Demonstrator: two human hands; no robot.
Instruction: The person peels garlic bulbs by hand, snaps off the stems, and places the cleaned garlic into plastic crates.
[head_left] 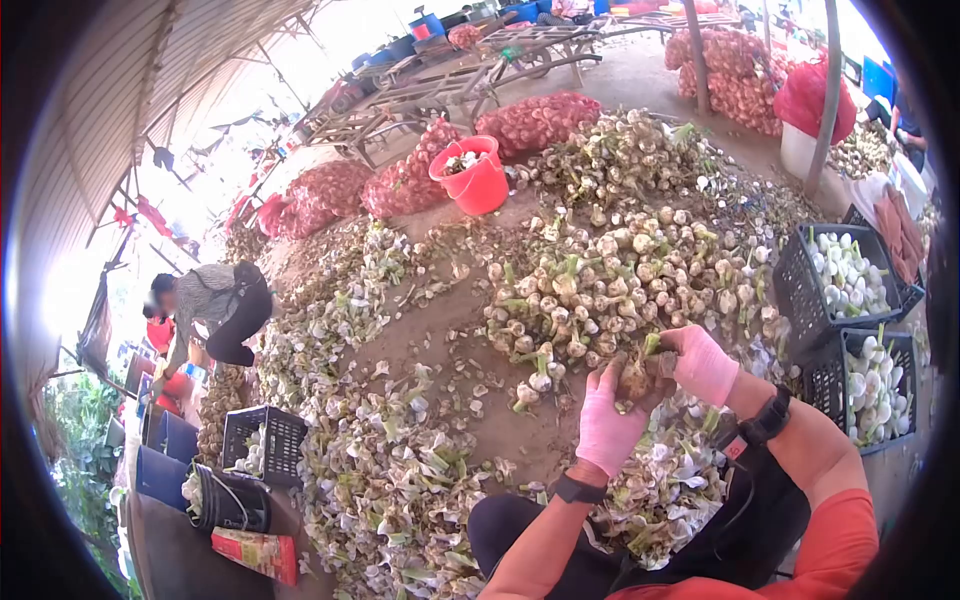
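Note:
Both of my hands wear pale pink gloves and meet around one brownish, unpeeled garlic bulb [634, 380] with a short green stem. My left hand [612, 420] holds the bulb from below and the left, its fingers closed on it. My right hand [700, 365] is closed at the bulb's upper right, by the stem. Just beyond the hands lies a large heap of unpeeled garlic bulbs [620, 270]. A few whiter bulbs [540, 382] lie left of my hands. Loose garlic skins [660, 480] are piled between my legs, below the hands.
Black crates of white garlic [800, 280] stand at the right. A red bucket [478, 190] stands beyond the heap, near red net sacks [540, 122]. Peelings [400, 500] cover the ground at the left, by a black crate [290, 445]. Another person [225, 300] bends over at the far left.

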